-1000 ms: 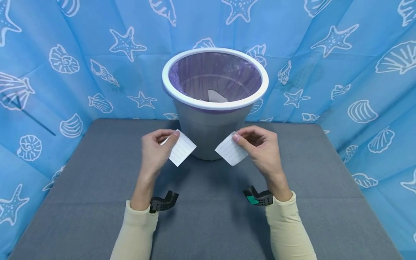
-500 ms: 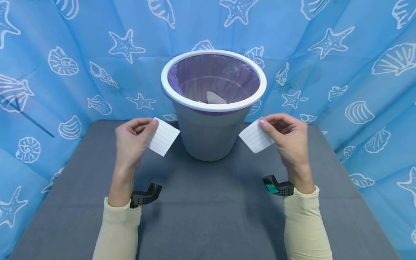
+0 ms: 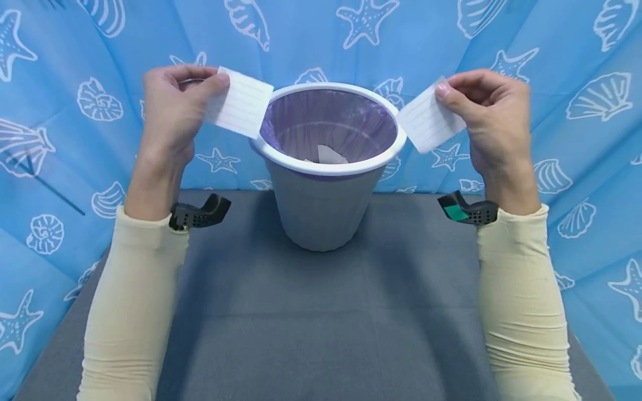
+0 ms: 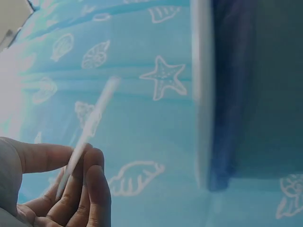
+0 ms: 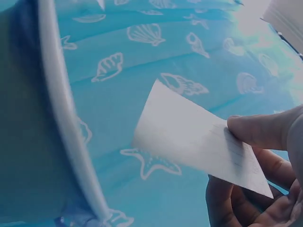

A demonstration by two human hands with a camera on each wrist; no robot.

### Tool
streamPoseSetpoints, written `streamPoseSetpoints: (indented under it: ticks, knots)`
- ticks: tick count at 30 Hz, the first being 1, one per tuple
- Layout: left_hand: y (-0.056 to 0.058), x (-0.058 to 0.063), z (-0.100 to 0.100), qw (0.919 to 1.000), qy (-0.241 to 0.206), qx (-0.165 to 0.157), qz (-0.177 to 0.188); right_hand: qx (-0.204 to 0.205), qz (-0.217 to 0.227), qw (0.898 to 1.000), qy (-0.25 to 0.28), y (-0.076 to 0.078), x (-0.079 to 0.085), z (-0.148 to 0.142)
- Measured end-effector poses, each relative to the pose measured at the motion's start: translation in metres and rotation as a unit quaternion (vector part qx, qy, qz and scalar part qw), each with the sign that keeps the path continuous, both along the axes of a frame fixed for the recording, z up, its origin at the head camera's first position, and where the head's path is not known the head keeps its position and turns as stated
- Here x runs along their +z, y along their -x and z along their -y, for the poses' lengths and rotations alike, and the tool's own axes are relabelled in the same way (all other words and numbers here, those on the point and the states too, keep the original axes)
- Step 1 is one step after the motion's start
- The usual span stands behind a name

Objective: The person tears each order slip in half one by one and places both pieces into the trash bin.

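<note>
My left hand (image 3: 173, 106) pinches a small square of lined white paper (image 3: 244, 104) between thumb and fingers; its lower right corner overlaps the bin's left rim in the head view. In the left wrist view this paper (image 4: 90, 130) shows nearly edge-on. On the other side, my right hand (image 3: 494, 114) pinches a second lined paper piece (image 3: 428, 120) by its upper corner, at the bin's right rim. The grey bin (image 3: 321, 209) stands upright between both hands, with a white rim and a purple liner (image 3: 336, 120). Inside it lie white paper scraps (image 3: 331, 155).
A grey cloth-covered table (image 3: 321, 334) carries the bin near its far edge. Behind hangs a blue curtain (image 3: 311, 33) printed with white shells and starfish. Black wrist mounts (image 3: 200, 213) jut inward from both sleeves.
Both hands have moved apart, then upward and forward, from in front of the bin to beside its rim. Each hand keeps its piece of paper. The bin stays put.
</note>
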State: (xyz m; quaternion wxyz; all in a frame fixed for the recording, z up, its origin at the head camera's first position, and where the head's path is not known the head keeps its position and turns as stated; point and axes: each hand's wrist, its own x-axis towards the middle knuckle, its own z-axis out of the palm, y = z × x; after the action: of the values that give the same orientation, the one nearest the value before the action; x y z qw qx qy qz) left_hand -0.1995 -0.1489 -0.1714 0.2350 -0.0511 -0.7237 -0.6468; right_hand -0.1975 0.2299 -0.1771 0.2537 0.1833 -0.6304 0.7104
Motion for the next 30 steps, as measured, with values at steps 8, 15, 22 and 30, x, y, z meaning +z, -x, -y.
streamPoseSetpoints:
  ticks: [8, 15, 22, 30]
  knots:
    - [0.029, 0.025, -0.032, 0.9945, 0.072, -0.017, 0.074, -0.012, 0.076, 0.994, -0.079, 0.03, 0.027, 0.023]
    - [0.042, 0.026, -0.056, 0.9902, 0.084, -0.054, 0.098, -0.016, 0.109, 0.987, -0.118, 0.049, 0.031, 0.036]
    - [0.049, 0.022, -0.067, 0.985, 0.096, -0.065, 0.128, -0.009, 0.126, 0.981, -0.147, 0.058, 0.022, 0.047]
    - [0.051, 0.019, -0.073, 0.9774, 0.111, -0.086, 0.158, -0.004, 0.134, 0.974, -0.181, 0.059, 0.013, 0.055]
